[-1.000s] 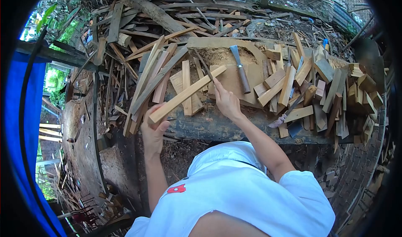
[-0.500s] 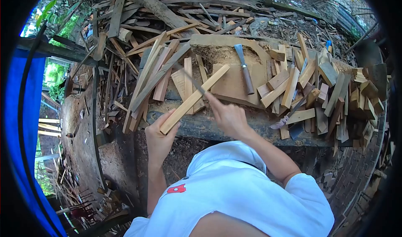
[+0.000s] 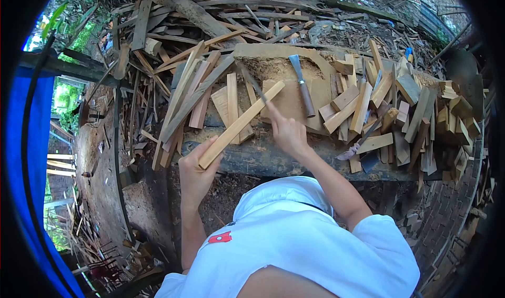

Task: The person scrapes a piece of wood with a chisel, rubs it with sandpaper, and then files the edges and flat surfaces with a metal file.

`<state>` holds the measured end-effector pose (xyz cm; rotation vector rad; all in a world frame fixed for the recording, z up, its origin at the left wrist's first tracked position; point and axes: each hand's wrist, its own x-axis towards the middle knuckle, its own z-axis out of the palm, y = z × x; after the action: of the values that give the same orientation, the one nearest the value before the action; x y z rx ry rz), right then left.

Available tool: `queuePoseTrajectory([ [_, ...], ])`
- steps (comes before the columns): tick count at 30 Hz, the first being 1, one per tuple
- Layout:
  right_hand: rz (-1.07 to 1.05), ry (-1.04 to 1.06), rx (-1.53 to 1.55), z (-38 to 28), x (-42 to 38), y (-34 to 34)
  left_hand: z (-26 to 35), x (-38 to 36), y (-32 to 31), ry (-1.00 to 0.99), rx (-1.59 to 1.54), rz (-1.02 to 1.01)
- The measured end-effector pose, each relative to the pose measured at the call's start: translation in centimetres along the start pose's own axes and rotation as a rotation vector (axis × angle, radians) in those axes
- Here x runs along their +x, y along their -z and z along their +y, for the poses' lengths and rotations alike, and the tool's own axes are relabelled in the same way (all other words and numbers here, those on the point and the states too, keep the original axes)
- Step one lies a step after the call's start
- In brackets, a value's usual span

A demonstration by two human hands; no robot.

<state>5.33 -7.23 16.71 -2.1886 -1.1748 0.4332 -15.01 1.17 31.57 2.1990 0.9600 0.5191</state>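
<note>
My left hand is closed round the lower end of a squared wooden stick, which slants up to the right over the bench. Closed fingers of my right hand grip a long, narrow, dark blade that points up and left. The blade crosses the stick near its upper end; its handle is hidden in my fist. Beyond the hands lies a large hollowed wooden block. On it rests a chisel with a bluish metal blade and brown wooden handle.
Long wooden strips lean at the left of the worn bench. Many short offcuts crowd its right side. Behind it is a heap of scrap boards. A blue tarp hangs at the far left.
My right hand has moved slightly right along the stick, and the blade has swung steeper, now crossing nearer the stick's upper end. The left hand keeps its hold. The view has shifted slightly.
</note>
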Motion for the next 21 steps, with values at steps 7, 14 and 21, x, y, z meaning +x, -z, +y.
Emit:
queuePoseTrajectory([
  [7,-0.14,-0.011,0.031,-2.6,-1.5,2.2,-0.3,-0.2,-0.1,0.065,-0.046,0.025],
  [14,-0.003,-0.173,-0.028,4.6,3.4,-2.1,-0.7,-0.8,-0.3,0.014,-0.031,0.017],
  [21,-0.165,-0.177,0.014,1.2,1.3,0.5,-1.6,-1.0,-0.4,0.027,-0.059,0.044],
])
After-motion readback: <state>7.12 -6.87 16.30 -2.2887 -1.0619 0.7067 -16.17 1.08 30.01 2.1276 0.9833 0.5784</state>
